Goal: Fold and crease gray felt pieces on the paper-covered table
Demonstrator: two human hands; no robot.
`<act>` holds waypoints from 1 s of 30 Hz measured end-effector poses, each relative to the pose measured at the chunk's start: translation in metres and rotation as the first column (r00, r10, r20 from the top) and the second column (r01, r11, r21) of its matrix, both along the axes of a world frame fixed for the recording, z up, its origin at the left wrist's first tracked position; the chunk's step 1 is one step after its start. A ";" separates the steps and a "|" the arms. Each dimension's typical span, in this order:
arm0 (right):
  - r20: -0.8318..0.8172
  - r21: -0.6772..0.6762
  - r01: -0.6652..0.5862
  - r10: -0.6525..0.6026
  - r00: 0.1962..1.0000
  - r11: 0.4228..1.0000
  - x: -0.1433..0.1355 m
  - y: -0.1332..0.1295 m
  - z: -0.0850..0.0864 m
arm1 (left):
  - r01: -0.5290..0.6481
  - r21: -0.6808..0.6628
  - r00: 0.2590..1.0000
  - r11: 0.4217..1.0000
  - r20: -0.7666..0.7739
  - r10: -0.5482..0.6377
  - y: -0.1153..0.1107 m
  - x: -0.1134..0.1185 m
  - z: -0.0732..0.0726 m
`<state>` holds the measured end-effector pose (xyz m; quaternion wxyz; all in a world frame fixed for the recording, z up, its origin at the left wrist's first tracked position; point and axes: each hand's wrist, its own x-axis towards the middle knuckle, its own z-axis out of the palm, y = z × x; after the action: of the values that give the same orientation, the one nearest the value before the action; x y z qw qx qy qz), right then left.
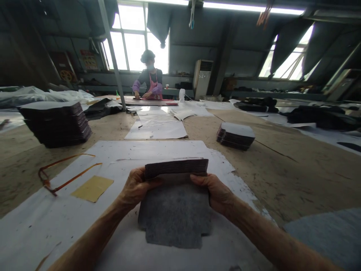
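Note:
Between my two hands is a stack of dark cut fabric pieces (175,210), its top face grey and notched at the near corners. The layered far edge of the stack is tilted up and shows many thin dark plies. My left hand (138,186) grips its left side, thumb on the grey face. On the right side my right hand (213,188) holds it the same way, thumb pressed near the far edge. The fingers beneath the stack are hidden. White paper (118,226) lies under it on the table.
Eyeglasses (50,184) and a yellow paper square (93,189) lie at left. A tall fabric stack (56,124) stands at far left, a smaller stack (235,135) at right. Across the table (282,165) a person (149,81) in a pink apron works. A metal pole (113,52) rises beyond.

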<state>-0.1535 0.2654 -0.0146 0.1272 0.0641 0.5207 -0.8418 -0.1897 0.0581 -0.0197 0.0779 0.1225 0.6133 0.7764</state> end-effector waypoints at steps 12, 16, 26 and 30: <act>-0.530 0.408 0.366 -0.110 0.841 0.836 0.011 -0.005 0.016 | 0.097 0.155 0.983 0.983 0.138 -0.119 0.001 0.005 -0.006; -0.149 0.156 0.062 -0.039 0.988 0.986 0.003 -0.005 0.021 | 0.066 0.120 0.997 0.991 0.043 -0.071 -0.001 0.008 -0.004; -0.574 0.451 0.400 -0.083 0.815 0.798 0.006 -0.008 0.019 | 0.025 0.105 0.989 0.994 0.142 -0.040 0.006 0.002 -0.006; -0.117 0.143 0.059 -0.043 0.992 0.988 -0.010 -0.011 0.022 | -0.162 0.079 0.987 0.984 0.012 0.161 0.004 0.002 -0.003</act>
<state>-0.1635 0.2539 0.0078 0.0706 0.0384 0.5855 -0.8067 -0.1874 0.0617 -0.0230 0.0115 0.0731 0.5895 0.8044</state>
